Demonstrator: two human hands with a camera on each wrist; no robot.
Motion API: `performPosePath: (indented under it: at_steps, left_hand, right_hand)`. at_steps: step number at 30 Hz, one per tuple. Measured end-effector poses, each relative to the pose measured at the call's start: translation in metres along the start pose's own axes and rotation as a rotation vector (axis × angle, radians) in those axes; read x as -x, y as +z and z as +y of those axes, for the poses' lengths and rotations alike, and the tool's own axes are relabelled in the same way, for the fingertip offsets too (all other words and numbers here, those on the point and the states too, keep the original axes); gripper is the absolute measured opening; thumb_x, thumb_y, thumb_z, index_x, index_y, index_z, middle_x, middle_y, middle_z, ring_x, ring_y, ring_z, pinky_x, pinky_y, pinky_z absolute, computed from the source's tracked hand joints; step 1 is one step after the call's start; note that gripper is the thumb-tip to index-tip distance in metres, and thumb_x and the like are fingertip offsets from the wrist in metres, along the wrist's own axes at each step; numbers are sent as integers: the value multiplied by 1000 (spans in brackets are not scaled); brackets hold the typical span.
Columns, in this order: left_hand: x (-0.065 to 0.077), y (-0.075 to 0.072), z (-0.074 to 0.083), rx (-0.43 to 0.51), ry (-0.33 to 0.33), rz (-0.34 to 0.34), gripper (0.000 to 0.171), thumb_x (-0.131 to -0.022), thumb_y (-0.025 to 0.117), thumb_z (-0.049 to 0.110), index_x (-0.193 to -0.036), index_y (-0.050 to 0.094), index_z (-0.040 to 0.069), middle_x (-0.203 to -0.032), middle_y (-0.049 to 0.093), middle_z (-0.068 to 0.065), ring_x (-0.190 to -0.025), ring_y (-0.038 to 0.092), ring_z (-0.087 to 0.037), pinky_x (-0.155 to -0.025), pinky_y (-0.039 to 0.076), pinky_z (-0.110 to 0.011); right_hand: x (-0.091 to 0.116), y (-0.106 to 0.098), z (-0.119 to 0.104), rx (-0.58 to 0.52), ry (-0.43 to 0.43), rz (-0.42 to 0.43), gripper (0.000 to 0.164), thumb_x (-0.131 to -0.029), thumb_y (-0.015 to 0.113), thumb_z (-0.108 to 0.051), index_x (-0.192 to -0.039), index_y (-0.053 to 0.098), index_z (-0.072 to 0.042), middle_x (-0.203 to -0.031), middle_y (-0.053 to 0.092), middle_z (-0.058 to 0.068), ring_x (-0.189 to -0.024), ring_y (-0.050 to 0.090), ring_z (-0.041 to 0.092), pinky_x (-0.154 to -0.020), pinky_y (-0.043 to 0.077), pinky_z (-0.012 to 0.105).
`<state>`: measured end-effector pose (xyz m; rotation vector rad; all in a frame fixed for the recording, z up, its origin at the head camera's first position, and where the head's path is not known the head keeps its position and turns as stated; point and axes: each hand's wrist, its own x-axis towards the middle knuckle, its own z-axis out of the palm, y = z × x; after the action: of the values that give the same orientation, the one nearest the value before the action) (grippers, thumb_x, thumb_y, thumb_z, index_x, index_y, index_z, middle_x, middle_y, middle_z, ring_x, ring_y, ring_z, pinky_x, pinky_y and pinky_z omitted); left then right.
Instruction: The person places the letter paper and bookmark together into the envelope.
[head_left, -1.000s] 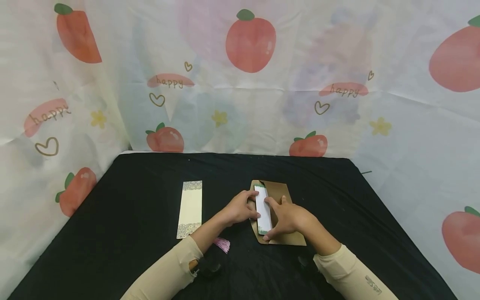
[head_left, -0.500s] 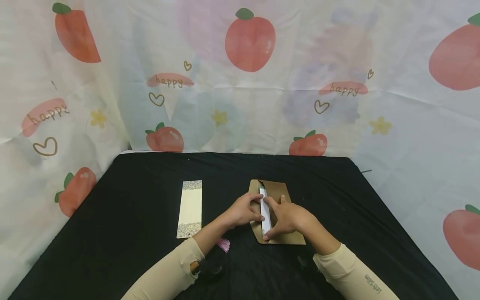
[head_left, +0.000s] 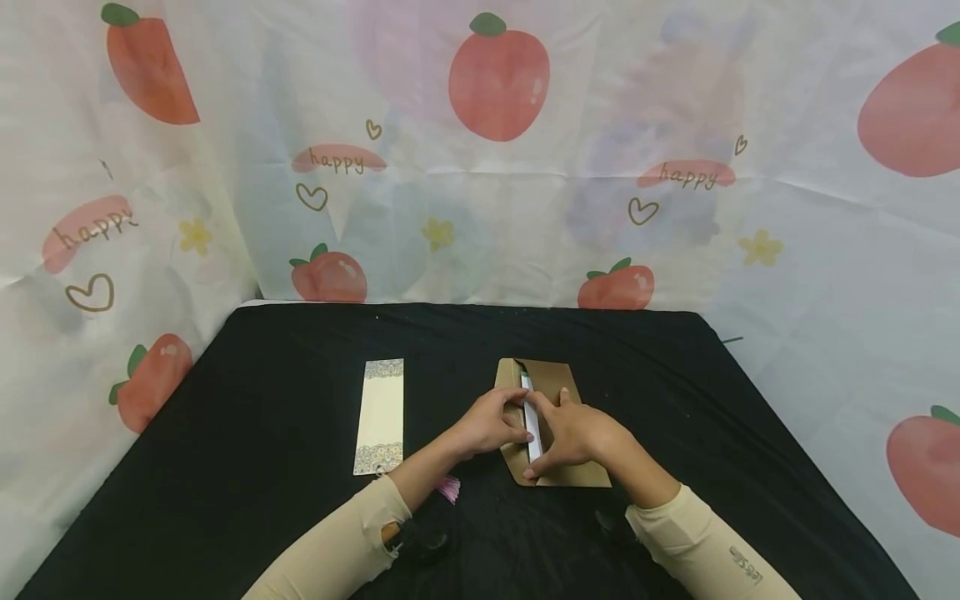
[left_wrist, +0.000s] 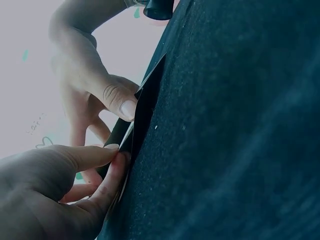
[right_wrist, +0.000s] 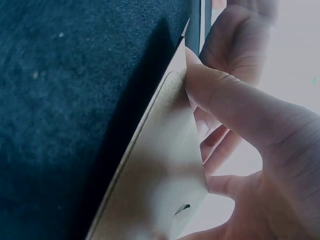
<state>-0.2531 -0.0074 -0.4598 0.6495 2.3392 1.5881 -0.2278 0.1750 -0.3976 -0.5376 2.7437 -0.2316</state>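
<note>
A brown kraft paper envelope [head_left: 553, 375] lies on the black cloth, its flap side turned left. Out of its opening shows a narrow strip of a white card [head_left: 534, 448] with green-patterned ends. My left hand [head_left: 486, 423] has thumb and fingers on the card's left edge; in the left wrist view the thumb and a finger pinch at that edge. My right hand [head_left: 581, 433] holds the envelope at its opening, thumb near the lower end and fingers spread above. The right wrist view shows the envelope [right_wrist: 155, 155] tilted up, with a small slit. Most of the card is hidden inside.
To the left lies a cream bookmark [head_left: 380, 412] with lacy patterned ends. A pink tassel [head_left: 450, 489] sticks out from behind my left forearm. A white curtain [head_left: 420, 100] printed with peaches hangs behind the black-covered table [head_left: 247, 417].
The white card has slid rightward into the envelope, its visible part shrinking to a narrow strip. My left hand has moved right with it, while my right hand stays in place.
</note>
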Motion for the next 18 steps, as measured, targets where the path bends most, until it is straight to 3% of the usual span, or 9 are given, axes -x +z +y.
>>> performPosePath:
  at_steps: [13, 18]
  left_hand:
    - [0, 2, 1, 61, -3, 11, 73, -83, 82, -7, -148, 49, -3, -125, 68, -16, -84, 74, -18, -79, 57, -29]
    - [2, 3, 2, 32, -3, 20, 76, -83, 84, -5, -150, 48, -3, -127, 67, -17, -83, 74, -16, -75, 56, -27]
  right_hand:
    - [-2, 0, 0, -4, 2, -13, 118, -69, 90, -62, -158, 31, -12, -150, 31, 45, -102, 65, 49, -82, 54, 59]
    - [-2, 2, 0, -5, 8, -18, 118, -70, 90, -63, -158, 31, -12, -151, 28, 46, -107, 63, 52, -84, 54, 60]
